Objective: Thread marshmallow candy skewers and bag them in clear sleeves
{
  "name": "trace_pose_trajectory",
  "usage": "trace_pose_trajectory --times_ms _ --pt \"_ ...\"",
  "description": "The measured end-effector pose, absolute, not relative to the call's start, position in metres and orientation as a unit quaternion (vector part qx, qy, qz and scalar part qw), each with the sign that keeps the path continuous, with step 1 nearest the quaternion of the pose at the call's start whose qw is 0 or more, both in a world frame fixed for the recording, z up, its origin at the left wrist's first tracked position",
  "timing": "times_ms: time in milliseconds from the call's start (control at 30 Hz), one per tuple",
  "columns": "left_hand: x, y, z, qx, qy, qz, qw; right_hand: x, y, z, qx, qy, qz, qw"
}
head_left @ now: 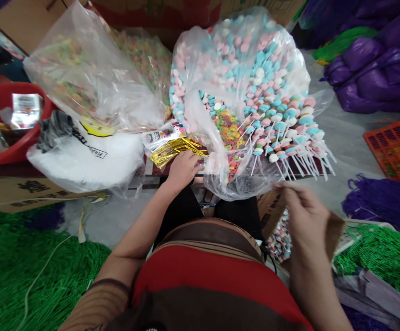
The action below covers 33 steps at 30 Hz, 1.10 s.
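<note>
My left hand is at the table's front edge, its fingers bent down onto a bundle of gold twist ties. Its fingertips are partly hidden, and the thumb lies close to them. Printed clear wrappers lie just behind the ties. Out to the right, my right hand is closed and smeared by motion, above an open carton of small wrapped sweets. What it pinches, if anything, is not clear. Marshmallow sticks lie in a pile on the table, beside ring-shaped gummies in an open clear bag.
A big bag of pastel marshmallows and a bag of gummies stand at the back. At left are a red basin and a white plastic bag. An orange crate and green strands are on the floor.
</note>
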<state>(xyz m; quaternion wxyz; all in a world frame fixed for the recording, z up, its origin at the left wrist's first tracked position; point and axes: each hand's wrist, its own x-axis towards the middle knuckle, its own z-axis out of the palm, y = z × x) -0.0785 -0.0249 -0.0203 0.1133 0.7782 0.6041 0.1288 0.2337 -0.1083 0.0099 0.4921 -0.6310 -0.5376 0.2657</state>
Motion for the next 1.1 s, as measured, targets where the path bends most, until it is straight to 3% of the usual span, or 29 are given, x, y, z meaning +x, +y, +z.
trace_pose_trajectory --times_ms 100,233,433,600,800,967,1100 --pt "-0.078 -0.019 -0.023 0.779 0.609 0.108 0.105 0.164 -0.085 0.008 -0.501 -0.673 0.345 0.421" --pt "-0.076 -0.016 -0.023 0.769 0.621 0.108 0.110 0.112 -0.054 -0.018 -0.357 -0.804 0.294 0.373" --pt "-0.083 -0.015 -0.032 0.695 0.642 0.266 0.184 0.117 -0.025 -0.045 -0.453 -0.776 0.235 0.370" --pt "-0.091 -0.017 -0.033 0.655 0.587 0.416 0.230 0.115 -0.020 -0.022 -0.511 -0.667 0.360 0.405" --pt "-0.090 -0.015 -0.031 0.698 0.570 0.405 0.151 0.101 -0.010 0.005 -0.494 -0.538 0.521 0.441" --pt "-0.085 -0.016 -0.025 0.727 0.549 0.400 0.100 0.097 -0.007 0.003 -0.504 -0.603 0.403 0.469" --pt "-0.081 -0.019 -0.016 0.690 0.511 0.465 0.216 0.099 -0.009 0.008 -0.499 -0.624 0.360 0.481"
